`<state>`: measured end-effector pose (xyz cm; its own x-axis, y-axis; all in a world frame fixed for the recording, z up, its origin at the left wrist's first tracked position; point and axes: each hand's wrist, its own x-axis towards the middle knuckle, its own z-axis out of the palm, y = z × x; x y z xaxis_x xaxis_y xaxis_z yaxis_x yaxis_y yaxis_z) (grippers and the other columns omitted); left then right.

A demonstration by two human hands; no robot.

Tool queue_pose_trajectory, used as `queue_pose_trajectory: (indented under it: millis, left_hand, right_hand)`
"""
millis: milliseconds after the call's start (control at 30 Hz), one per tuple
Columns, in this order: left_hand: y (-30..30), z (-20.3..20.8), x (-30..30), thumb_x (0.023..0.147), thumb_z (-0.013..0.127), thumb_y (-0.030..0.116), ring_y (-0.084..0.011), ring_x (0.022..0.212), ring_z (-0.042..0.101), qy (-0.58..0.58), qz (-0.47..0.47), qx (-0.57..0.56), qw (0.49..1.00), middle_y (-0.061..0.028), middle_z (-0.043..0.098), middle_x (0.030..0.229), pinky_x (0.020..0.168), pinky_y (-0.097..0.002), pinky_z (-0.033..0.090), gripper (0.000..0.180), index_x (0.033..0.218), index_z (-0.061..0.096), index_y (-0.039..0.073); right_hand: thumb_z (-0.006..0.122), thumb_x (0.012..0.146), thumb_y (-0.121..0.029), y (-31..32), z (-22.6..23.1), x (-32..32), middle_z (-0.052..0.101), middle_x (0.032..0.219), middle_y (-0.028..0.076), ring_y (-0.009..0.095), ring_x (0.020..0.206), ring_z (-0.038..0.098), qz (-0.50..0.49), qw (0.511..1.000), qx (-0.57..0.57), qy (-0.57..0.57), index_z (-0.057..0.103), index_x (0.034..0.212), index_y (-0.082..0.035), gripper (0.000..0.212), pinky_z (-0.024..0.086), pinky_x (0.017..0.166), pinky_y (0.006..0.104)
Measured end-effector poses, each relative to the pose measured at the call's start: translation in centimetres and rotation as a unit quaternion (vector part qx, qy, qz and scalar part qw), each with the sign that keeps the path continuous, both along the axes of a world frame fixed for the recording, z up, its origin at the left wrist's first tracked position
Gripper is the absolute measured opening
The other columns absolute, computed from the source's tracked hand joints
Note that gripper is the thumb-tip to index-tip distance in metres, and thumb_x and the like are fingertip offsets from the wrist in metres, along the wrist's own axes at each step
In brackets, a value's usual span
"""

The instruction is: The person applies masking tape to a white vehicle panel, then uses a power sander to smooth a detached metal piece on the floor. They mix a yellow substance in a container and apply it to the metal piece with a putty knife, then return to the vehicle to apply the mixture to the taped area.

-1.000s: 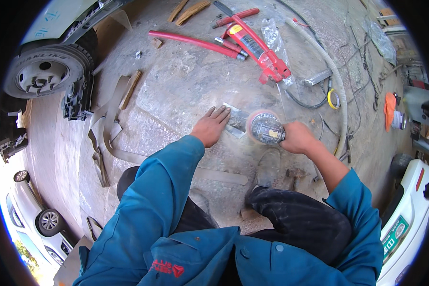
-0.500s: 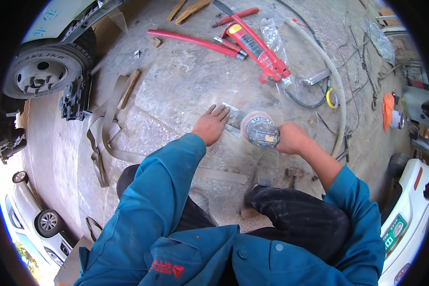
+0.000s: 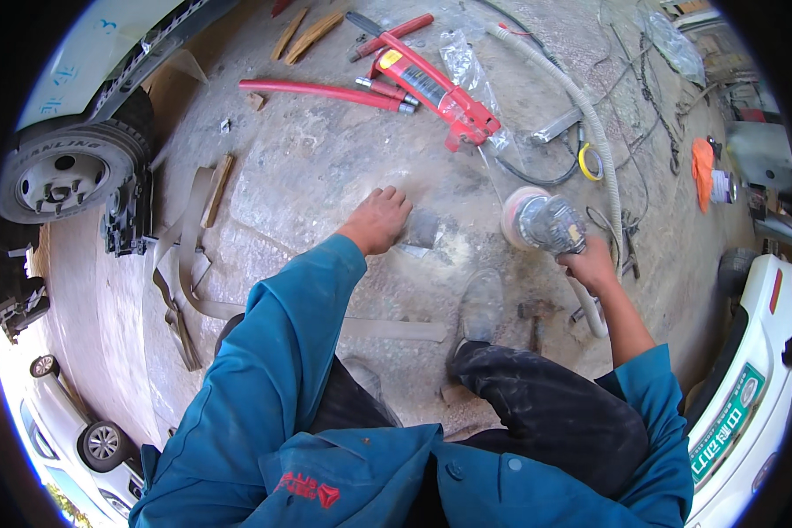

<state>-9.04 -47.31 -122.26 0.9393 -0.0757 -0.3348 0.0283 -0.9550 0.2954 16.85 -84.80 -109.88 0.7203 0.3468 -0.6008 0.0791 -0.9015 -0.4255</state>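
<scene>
Fingers (image 3: pixel 394 204) of the left hand (image 3: pixel 377 222) lie spread and flat, pressing down on a small grey metal plate (image 3: pixel 421 231) that rests on the dusty concrete floor (image 3: pixel 308 167); the plate shows just past the fingertips, toward the person's right, and the hand grips nothing. Fingers (image 3: pixel 575 261) of the right hand (image 3: pixel 590 266) are curled tight around the body of an angle grinder (image 3: pixel 541 222), whose round disc faces the plate from near by, held just clear of it and off the floor. Beyond both sets of fingers, farther from the person, lies a red floor jack (image 3: pixel 431 88) with a long red handle (image 3: pixel 321 91) beside it. A pale corrugated hose (image 3: pixel 590 132) curves past the grinder on the far side of the right fingers. Nearer the person than the left fingers, a dusty shoe (image 3: pixel 480 308) stands on the floor below the plate. Well off to the left of the left fingers sit a vehicle wheel (image 3: pixel 62 172) and some tan strips (image 3: pixel 185 264) of flat material. Both arms wear blue work sleeves (image 3: pixel 282 352).
</scene>
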Motion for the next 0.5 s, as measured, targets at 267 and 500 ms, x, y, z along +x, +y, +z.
queue_pose_trajectory:
  millis: [267,500]
  left_hand:
    - [0.0,0.3,0.5,0.074,0.092,0.028,-0.0375,0.124,0.061,0.042,-0.004,0.001,0.999,-0.0167,0.067,0.122,0.104,-0.0515,0.053,0.042,0.106,0.076,0.007]
    - [1.0,-0.5,-0.7,0.083,0.084,0.024,-0.0446,0.107,0.073,0.137,0.052,-0.117,0.982,-0.0232,0.076,0.106,0.093,-0.0554,0.058,0.029,0.106,0.077,0.007]
  right_hand:
    - [0.081,0.081,-0.004,-3.9,-0.5,1.2,0.074,0.084,0.008,0.018,0.060,0.067,-0.193,0.974,0.106,0.056,0.075,0.099,-0.001,0.019,0.053,0.054,0.0356]
    - [0.078,0.080,0.001,-4.5,-1.7,1.5,0.072,0.089,0.007,0.019,0.062,0.066,-0.244,0.958,0.130,0.073,0.072,0.104,-0.002,0.024,0.051,0.050,0.0353]
